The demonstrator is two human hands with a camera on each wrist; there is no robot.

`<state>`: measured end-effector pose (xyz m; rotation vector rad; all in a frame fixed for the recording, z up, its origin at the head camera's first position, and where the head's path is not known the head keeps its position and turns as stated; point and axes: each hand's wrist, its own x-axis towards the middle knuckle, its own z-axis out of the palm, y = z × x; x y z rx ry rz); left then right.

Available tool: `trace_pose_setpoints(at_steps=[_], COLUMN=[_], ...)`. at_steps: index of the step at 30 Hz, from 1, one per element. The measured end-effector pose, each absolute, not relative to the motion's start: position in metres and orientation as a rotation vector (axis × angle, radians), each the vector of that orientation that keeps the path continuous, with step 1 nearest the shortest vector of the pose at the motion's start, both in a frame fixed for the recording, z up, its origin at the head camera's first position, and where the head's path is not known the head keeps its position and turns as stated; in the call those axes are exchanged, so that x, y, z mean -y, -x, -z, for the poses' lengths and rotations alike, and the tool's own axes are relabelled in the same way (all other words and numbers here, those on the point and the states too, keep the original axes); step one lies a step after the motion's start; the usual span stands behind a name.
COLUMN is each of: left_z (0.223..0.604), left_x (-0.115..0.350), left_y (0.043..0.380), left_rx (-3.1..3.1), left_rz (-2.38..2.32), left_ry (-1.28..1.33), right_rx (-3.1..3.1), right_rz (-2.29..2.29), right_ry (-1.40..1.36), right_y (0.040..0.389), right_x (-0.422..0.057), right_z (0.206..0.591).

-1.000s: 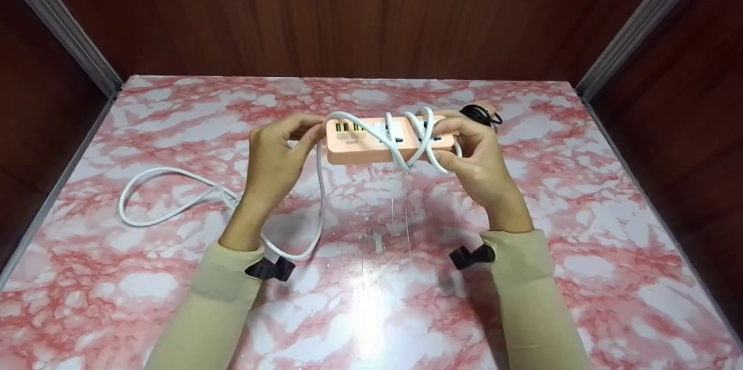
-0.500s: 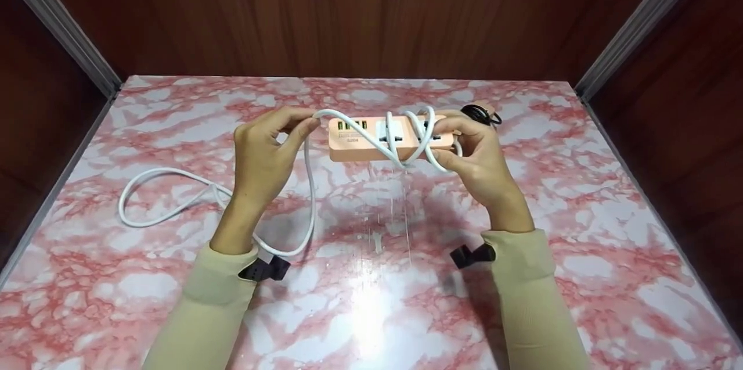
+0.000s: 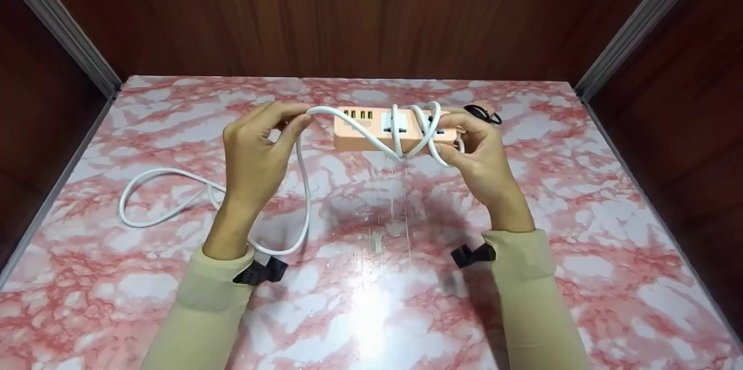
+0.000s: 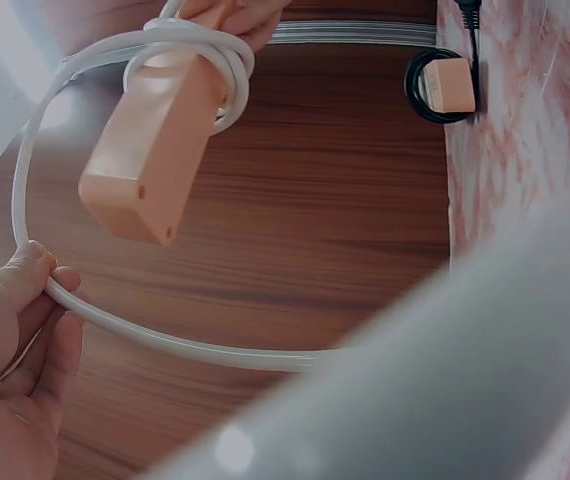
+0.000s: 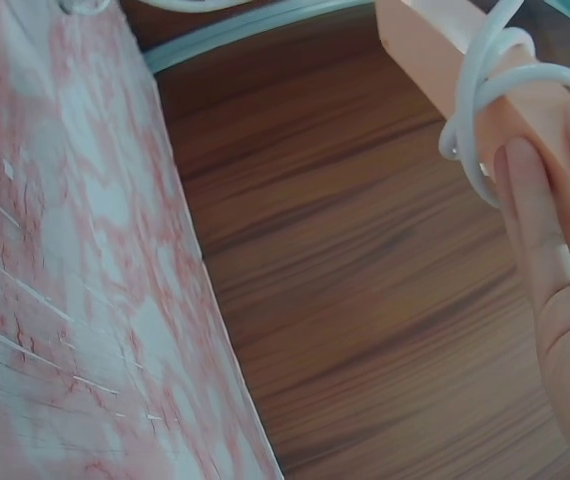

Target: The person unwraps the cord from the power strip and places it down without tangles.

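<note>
a loop of white cord (image 4: 180, 346) lies toward the left edge of the tabletop (image 3: 580, 265), and farther right the left hand (image 3: 255, 155) pinches the cord between its fingers, probably to keep it from slackening. the peach power strip (image 3: 351, 141), wrapped in cord turns, is up above the tabletop, its right end grasped by the fingers of the right hand (image 3: 479, 155), seemingly to steady it, while a coiled black cable (image 3: 477, 113) rests toward the far right corner.
</note>
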<state>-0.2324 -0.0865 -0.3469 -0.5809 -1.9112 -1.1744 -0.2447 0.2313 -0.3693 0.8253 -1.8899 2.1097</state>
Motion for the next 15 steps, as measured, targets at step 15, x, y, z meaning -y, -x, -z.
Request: trace_pose_setpoints(at_steps=[15], left_z=[0.3388], left_x=[0.0875], left_y=[0.2253], left_rx=[1.902], left_rz=[1.111], left_ry=[0.639], right_rx=[1.905], right_rz=[-2.049], right_ry=[-0.667], right_y=[0.2464], right_x=[-0.2338], right_z=[0.3694])
